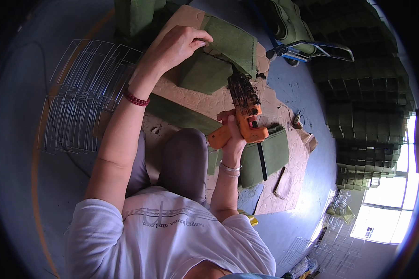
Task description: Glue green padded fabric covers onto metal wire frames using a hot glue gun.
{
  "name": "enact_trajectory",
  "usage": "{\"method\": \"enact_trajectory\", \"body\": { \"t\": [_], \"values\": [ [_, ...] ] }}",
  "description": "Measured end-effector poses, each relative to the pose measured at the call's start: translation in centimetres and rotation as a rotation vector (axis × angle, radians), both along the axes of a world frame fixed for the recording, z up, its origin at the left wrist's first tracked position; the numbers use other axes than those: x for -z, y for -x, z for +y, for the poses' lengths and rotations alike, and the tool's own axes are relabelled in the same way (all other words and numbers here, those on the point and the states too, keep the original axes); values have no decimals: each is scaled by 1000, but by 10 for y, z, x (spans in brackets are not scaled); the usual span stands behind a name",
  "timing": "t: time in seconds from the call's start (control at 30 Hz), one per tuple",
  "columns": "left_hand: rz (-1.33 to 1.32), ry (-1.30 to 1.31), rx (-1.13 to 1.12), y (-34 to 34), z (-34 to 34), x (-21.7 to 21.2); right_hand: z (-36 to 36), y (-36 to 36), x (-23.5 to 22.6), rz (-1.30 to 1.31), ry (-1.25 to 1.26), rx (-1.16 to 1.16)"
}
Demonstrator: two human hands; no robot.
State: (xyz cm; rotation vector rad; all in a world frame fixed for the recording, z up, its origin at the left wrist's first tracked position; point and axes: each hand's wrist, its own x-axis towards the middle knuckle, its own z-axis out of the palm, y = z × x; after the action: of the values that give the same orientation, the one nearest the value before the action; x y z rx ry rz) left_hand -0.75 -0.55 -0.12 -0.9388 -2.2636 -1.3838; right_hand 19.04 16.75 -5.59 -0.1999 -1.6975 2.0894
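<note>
In my right hand [233, 135] is an orange glue gun [247, 122], with my fingers wrapped round its handle. Its front end is caked with dark glue, and a black glue stick [262, 162] juts out of its back. The nozzle meets the lower edge of a green felt-like sheet [230, 42], partly hidden there. My left hand [181, 44] is closed in a pinch at that sheet's left edge. Just below, a green box-like felt piece [207, 73] rests on the brown cardboard [191, 109].
Wire frames [86, 97] stand on the floor at my left. A folded green felt bundle [265, 156] lies by my right forearm. Beyond is a blue-framed cart [307, 50] with green rolls. Green boxes [363, 93] are stacked high at the right.
</note>
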Motion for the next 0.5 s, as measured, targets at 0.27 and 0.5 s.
{"method": "enact_trajectory", "body": {
  "t": [0.27,0.5],
  "values": [
    [54,-8,-5,1,1,1,9,-1,6,14,-5,-10],
    [-11,38,-21,1,0,0,11,-3,4,10,18,19]
  ]
}}
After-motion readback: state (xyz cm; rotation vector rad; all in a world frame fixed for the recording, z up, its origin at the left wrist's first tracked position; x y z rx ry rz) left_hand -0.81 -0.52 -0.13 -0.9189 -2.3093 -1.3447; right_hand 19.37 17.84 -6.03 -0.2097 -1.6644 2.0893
